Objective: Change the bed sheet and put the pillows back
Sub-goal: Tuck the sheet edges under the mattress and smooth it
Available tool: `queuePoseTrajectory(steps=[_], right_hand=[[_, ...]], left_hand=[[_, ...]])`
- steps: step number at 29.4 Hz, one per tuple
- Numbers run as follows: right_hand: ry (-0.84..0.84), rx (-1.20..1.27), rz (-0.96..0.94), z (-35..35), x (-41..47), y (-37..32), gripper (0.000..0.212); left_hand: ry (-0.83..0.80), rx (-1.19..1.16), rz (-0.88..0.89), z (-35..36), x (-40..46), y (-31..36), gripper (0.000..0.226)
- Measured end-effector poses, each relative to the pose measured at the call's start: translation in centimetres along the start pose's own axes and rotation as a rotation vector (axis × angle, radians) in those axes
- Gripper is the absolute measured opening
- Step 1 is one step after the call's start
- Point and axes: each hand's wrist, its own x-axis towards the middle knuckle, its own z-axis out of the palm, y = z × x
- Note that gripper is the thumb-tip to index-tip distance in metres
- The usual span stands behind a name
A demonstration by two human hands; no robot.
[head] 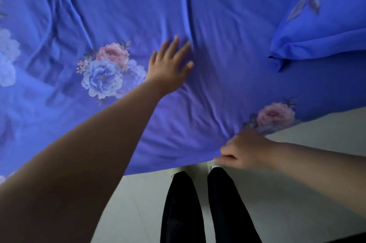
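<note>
From the head camera I look straight down on the bed sheet (208, 25), a blue sheet printed with pink and pale blue peonies, spread across the bed and filling the upper two thirds of the view. Its near edge runs in a slanted line from lower left up to the right, hanging over the side of the bed just in front of my legs (198, 209), which stand in dark trousers on the pale tiled floor (297, 213). Long creases in the cloth run mostly away from me, fanning out from the near edge toward the far side. My left hand (170, 66) lies flat on the sheet with the fingers straight and spread, palm down, pointing away from me beside a printed flower cluster (107, 72). My right hand (243, 151) is at the sheet's near edge, fingers curled and gripping the fabric where wrinkles bunch toward it, next to a pink peony print (275, 116). The two hands are well apart, the left farther in on the bed, the right at the rim. A pillow (324, 28) in matching blue floral cover rests on the sheet at the upper right, its flanged corner pointing toward the lower left, its long axis cut off by the frame.
</note>
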Motion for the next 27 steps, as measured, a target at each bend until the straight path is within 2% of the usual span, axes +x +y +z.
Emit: queuePoseTrajectory(steps=[3,4,6,7,8,9,10,11,13,15,16,17,18,19,21,22,25,27], right_hand=[[0.672,0.292,0.134,-3.9,2.9,3.8,0.031],[0.825,0.381,0.204,-5.8,4.9,6.2,0.026],[0.963,0.382,0.402,-9.3,8.6,11.5,0.042],[0.942,0.382,0.530,-10.1,9.9,13.9,0.054],[0.887,0.372,0.696,-10.1,10.8,15.0,0.063],[0.773,0.311,0.831,-9.2,11.3,14.7,0.069],[0.625,0.203,0.849,-7.4,11.4,13.0,0.072],[0.507,0.080,0.729,-5.1,11.3,10.2,0.072],[0.328,-0.073,0.281,-0.4,9.8,3.3,0.067],[0.113,-0.063,-0.189,2.6,6.9,-2.3,0.057],[0.073,-0.003,-0.370,3.1,5.5,-3.5,0.047],[0.114,0.070,-0.484,3.1,4.7,-3.6,0.034],[0.241,0.120,-0.512,2.3,4.8,-2.8,0.023],[0.410,0.160,-0.459,0.9,5.4,-1.5,0.017],[0.768,0.209,-0.167,-3.0,8.1,2.7,0.026],[0.876,0.223,0.027,-5.4,9.6,5.3,0.032],[0.956,0.185,0.567,-11.0,12.8,12.8,0.051],[0.917,0.166,0.784,-12.3,14.9,15.7,0.058]], left_hand=[[-0.096,0.195,0.333,3.5,-4.1,2.4,0.062],[-0.102,0.218,0.448,4.3,-5.6,2.8,0.061],[-0.082,0.247,0.546,5.3,-7.8,2.0,0.061],[-0.053,0.250,0.465,5.6,-8.6,1.1,0.063],[-0.013,0.233,0.283,5.6,-9.5,-0.1,0.065],[0.029,0.200,0.030,5.5,-10.3,-1.4,0.066],[0.062,0.145,-0.255,5.4,-11.2,-2.7,0.066],[0.079,0.074,-0.526,5.2,-12.1,-3.8,0.066],[0.100,-0.062,-0.907,4.6,-13.1,-5.0,0.066],[0.145,-0.130,-1.047,3.5,-12.7,-4.7,0.064],[0.172,-0.114,-1.014,2.9,-12.1,-4.4,0.062],[0.192,-0.068,-0.904,2.3,-11.2,-4.1,0.060],[0.196,-0.012,-0.739,1.6,-10.1,-3.9,0.058],[0.186,0.030,-0.554,0.8,-8.7,-3.8,0.057],[0.159,0.060,-0.240,-0.3,-5.6,-3.6,0.055],[0.146,0.074,-0.125,-0.6,-3.9,-3.6,0.054],[0.105,0.137,0.066,-0.8,-0.1,-4.1,0.056],[0.087,0.121,-0.017,-0.7,0.5,-7.9,0.056]])
